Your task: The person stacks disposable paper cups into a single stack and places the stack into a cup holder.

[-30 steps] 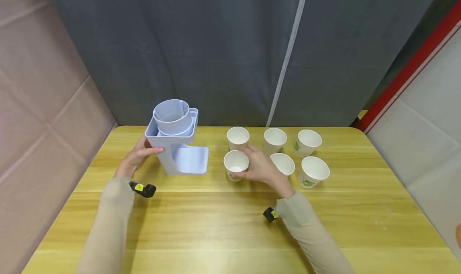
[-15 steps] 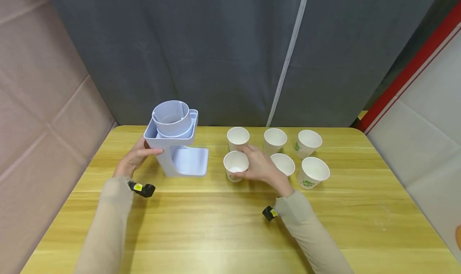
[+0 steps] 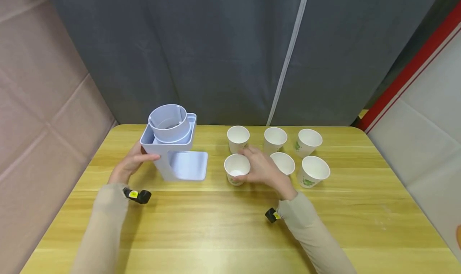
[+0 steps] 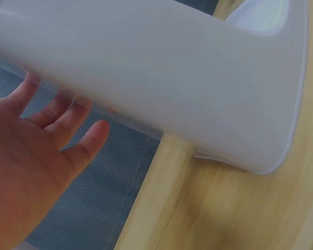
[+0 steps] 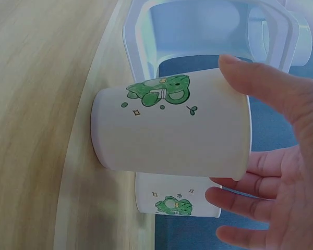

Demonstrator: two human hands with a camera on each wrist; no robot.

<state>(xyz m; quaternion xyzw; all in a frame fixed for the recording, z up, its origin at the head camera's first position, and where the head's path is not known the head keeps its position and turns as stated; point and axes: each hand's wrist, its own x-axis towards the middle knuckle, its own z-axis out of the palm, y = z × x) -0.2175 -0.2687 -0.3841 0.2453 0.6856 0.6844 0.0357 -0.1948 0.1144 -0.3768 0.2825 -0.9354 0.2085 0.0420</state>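
My left hand (image 3: 131, 163) holds a pale blue plastic stand (image 3: 163, 162) by its column, thumb in front and fingers going behind it. The stand has a box-like top with a round open cylinder (image 3: 171, 124) and a flat base (image 3: 191, 166). In the left wrist view the fingers (image 4: 73, 117) reach the far side of the column, where their tips are hidden. My right hand (image 3: 264, 168) grips a white paper cup (image 3: 235, 168) by its side. Green cartoon prints show on this cup (image 5: 167, 130) in the right wrist view, with the thumb near the rim.
Several other paper cups stand upright in two rows: a back-left cup (image 3: 237, 137), a back-middle cup (image 3: 275, 138), a back-right cup (image 3: 307, 142), a front-middle cup (image 3: 282, 162) partly behind the right hand, and a front-right cup (image 3: 313, 171). A grey curtain (image 3: 201, 58) hangs behind the wooden table (image 3: 201, 226).
The stand and my left hand have shifted slightly toward me and left. The paper cup in my right hand has come a little nearer to me. The other cups stay put.
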